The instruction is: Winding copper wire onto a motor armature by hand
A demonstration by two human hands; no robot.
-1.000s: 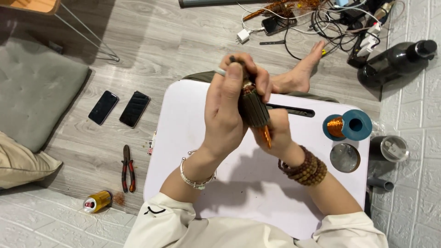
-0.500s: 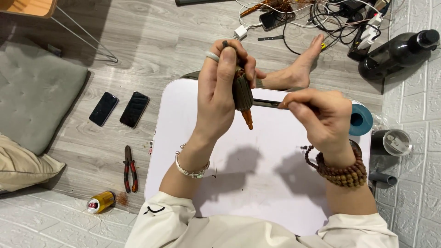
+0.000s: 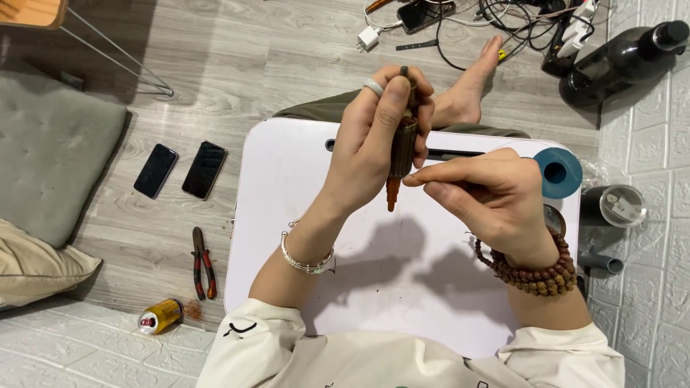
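My left hand (image 3: pixel 377 136) grips a dark brown motor rotor (image 3: pixel 402 147) upright above the white lap table (image 3: pixel 287 215); its orange copper end points down and a thin shaft sticks up past my fingers. My right hand (image 3: pixel 481 197) is beside it on the right, thumb and forefinger pinched together close to the rotor's side; whether a fine wire is between them cannot be made out. A wooden bead bracelet is on my right wrist, a silver bangle on my left. A blue spool (image 3: pixel 558 173) sits on the table's right edge, partly behind my right hand.
Two dark phones (image 3: pixel 181 169) lie on the wooden floor to the left, with pliers (image 3: pixel 202 263) and a yellow can (image 3: pixel 159 317) nearer me. A grey cushion (image 3: pixel 50 158) is far left. Tangled cables (image 3: pixel 503 21), a black bottle (image 3: pixel 618 61) and a foot (image 3: pixel 471 90) lie beyond the table.
My right hand came away from under the rotor, swung out to the right, and is now back close to the rotor's side. My left hand kept the rotor and turned it more upright.
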